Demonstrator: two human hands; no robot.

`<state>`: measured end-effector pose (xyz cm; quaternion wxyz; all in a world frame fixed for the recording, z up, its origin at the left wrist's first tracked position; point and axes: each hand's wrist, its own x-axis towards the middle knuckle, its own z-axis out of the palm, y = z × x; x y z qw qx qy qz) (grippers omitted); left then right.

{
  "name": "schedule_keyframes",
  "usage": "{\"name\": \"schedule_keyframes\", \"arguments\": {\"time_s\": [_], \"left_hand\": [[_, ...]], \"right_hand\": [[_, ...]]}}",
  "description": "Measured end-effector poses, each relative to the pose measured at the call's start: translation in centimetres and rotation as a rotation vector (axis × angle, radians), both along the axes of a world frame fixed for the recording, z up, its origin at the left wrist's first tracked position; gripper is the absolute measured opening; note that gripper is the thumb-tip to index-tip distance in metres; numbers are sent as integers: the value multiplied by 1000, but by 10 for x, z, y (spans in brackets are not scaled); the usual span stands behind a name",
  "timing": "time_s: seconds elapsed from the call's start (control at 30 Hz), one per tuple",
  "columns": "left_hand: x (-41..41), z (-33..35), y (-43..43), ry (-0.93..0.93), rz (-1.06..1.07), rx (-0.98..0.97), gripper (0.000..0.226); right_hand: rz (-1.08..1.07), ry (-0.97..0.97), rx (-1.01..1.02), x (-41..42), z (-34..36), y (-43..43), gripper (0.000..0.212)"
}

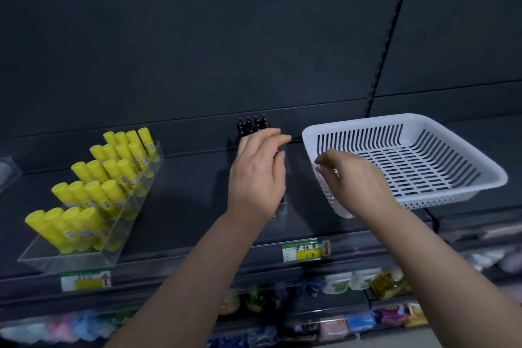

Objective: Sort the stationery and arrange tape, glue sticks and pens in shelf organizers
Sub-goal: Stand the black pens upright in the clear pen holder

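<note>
Our left hand [258, 175] covers most of the clear pen organizer [282, 206], so we only catch a sliver of its wall below the wrist, and we cannot tell how deep it runs. Above the fingers poke the black pens [253, 124]; we make out roughly four caps in the back, the rest hidden behind the hand, so no firm count. The hand hangs over them with fingers loosely spread, and whether it grips anything we cannot tell.

Our right hand [351, 178] sits at the near left corner of the white slotted basket [423, 133], fingers curled against the rim; a firm pinch or a mere touch, we cannot say. The basket tilts up toward us and its visible floor shows nothing inside.

Off to the left, the yellow glue sticks [96, 178] stand leaning in a clear stepped tray [70, 258]: five rows of four, twenty in all as far as we can count. At the far left edge another clear organizer [7, 172] is cut off by the frame.

Two price labels [306, 250] sit on the dark shelf [180, 206] lip, one under the tray, one under our hands; the writing is too blurred to read. Below, the lower shelves hold colourful packets [358, 322], all smeared and hard to make out.
</note>
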<state>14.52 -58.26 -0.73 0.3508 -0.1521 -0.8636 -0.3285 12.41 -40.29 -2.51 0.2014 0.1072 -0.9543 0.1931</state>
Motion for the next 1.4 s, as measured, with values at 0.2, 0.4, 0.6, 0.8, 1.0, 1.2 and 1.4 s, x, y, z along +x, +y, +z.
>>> {"name": "schedule_keyframes", "arguments": {"time_s": [0.2, 0.4, 0.6, 0.8, 1.0, 1.2, 1.4], "left_hand": [[-10, -5, 70, -290, -153, -208, 40], [-32, -30, 109, -762, -43, -155, 47], [-43, -35, 148, -806, 123, -36, 47], [-57, -34, 219, -743, -10, -9, 33], [-70, -41, 298, -722, -173, -43, 34], [-68, -45, 304, -710, -195, 76, 43], [-51, -48, 231, -704, -101, -53, 39]], "right_hand": [[-117, -50, 133, 18, -15, 69, 18], [-111, -122, 89, 28, -22, 128, 32], [-31, -124, 146, 23, -29, 167, 43], [-160, -134, 142, 21, -26, 236, 33], [-346, -140, 110, 18, -23, 308, 31], [-332, -72, 42, 14, -18, 306, 20], [-110, 22, 35, 5, -13, 226, 22]]}}
